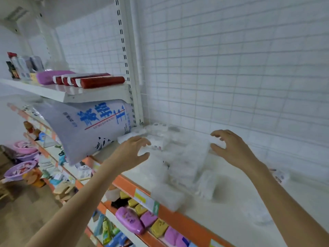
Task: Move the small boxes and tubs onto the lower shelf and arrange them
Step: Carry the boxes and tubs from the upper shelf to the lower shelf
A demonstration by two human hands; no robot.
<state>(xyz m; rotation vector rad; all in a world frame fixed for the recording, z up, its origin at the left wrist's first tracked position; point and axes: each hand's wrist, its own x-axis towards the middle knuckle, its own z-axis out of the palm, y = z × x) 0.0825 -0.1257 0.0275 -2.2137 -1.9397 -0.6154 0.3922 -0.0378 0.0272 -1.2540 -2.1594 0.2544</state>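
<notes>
Both hands are being held apart over the shelf (pixel 231 216), fingers spread and loosely curled, with nothing gripped. The left hand (pixel 132 151) is being held just short of a heap of clear boxes and tubs (pixel 179 163), and the right hand (pixel 231 148) is being held at the heap's far side, its fingertips near or perhaps touching the upper edge of a tilted box (pixel 201 157); contact cannot be told through the blur. The heap is lying between the two hands, loosely piled, some pieces leaning on others.

A slip is being risked here: the boxes are being seen as smooth and see-through, so edges are being judged poorly, and a squeeze from both sides could make the leaning box pop out. A low box (pixel 169 197) nearer than the hands is lying at the orange front edge (pixel 178 220) and could be knocked off onto the goods below.

Just left of the left hand, a large white sack (pixel 85 129) with blue lettering is leaning out past the edge, crowding that side. Above it, red tubes (pixel 99 81) and a purple pack (pixel 51 76) are lying on a higher shelf. Below the hands, purple and yellow packets (pixel 147 221) are filling the next level down, so room there is looking tight.
</notes>
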